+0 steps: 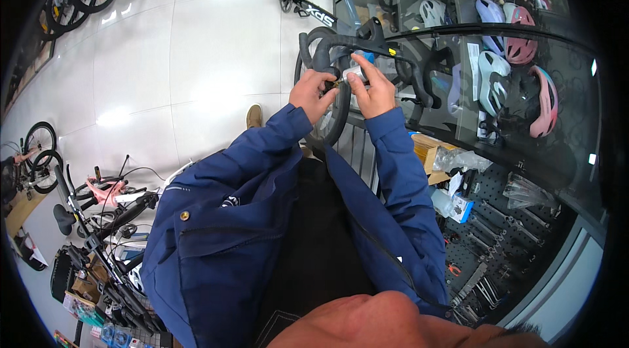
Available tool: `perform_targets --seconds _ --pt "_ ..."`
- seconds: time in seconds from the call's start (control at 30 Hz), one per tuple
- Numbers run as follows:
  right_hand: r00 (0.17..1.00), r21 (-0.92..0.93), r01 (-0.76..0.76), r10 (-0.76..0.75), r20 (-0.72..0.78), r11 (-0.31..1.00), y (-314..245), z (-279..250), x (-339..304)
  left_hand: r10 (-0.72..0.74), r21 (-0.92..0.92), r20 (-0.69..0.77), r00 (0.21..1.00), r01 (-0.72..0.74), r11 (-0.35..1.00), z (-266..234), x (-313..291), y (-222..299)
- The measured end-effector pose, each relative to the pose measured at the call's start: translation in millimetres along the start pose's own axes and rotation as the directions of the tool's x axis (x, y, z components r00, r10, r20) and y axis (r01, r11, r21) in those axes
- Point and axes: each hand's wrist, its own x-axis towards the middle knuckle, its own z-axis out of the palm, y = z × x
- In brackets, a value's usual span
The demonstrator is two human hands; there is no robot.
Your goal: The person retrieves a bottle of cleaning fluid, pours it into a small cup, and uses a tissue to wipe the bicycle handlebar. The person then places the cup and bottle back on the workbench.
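A dark drop handlebar [357, 42] of a bicycle lies in front of me, above its front wheel [339, 115]. My right hand [375, 91] holds a short silver cylinder [354, 73] between thumb and fingers, the index finger stretched past it. Close on its left, my left hand [313, 94] has thumb and fingertips drawn together at a small dark, brass-tinted part beside the handlebar. What exactly these fingertips grip is too small to tell. Both hands are close together over the wheel.
A glass case [458, 73] on the right holds several helmets [491, 83]. Below it, a pegboard [481, 230] carries wrenches, near a cardboard box [426, 151]. Several bicycles stand at the left, one with a pink frame [105, 192]. Pale floor tiles [131, 79] spread ahead.
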Motion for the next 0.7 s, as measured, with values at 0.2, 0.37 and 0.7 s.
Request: perform_targets --seconds 0.2,0.37,0.7 --pt "0.995 -0.07 0.044 -0.038 0.091 0.997 -11 -6 6 0.005 -0.062 -0.01 1.0 -0.006 0.998 7 3 -7" --pt "0.985 -0.113 0.082 -0.064 0.158 0.99 -19 -5 14 -0.007 -0.096 0.003 1.0 0.007 0.995 10 2 -12" --pt "0.986 -0.035 0.122 -0.118 0.117 0.992 -16 -3 16 0.012 -0.093 0.004 1.0 -0.012 0.996 7 5 -6"
